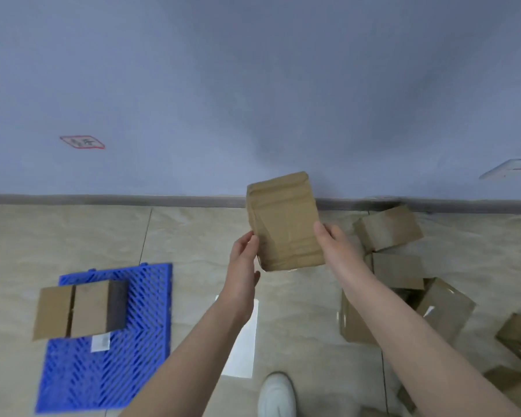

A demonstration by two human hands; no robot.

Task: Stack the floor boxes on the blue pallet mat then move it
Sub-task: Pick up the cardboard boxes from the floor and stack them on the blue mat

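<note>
- Cardboard box (pixel 285 222), creased and taped, held up in the air at centre frame, in front of the baseboard (pixel 112 200), well clear of the floor.
- Left hand (pixel 243 256) grips its left edge, fingers wrapped round the side; right hand (pixel 333 236) clamps the right edge, thumb on the front face. Both closed on the box.
- Blue pallet mat (pixel 112 356) lies flat on the tile floor (pixel 193 236) at lower left, well apart from the held box.
- One closed brown box (pixel 79 308) already sits on the mat's far-left part, overhanging the left edge; white label (pixel 100 342) just below it.
- Pile of loose boxes (pixel 397 260) on the floor at right, jumbled, some tilted.
- White sheet (pixel 247 341) on the floor between the arms; white shoe (pixel 275 395) at bottom.
- Frame is motion-blurred, fine detail n/a.
</note>
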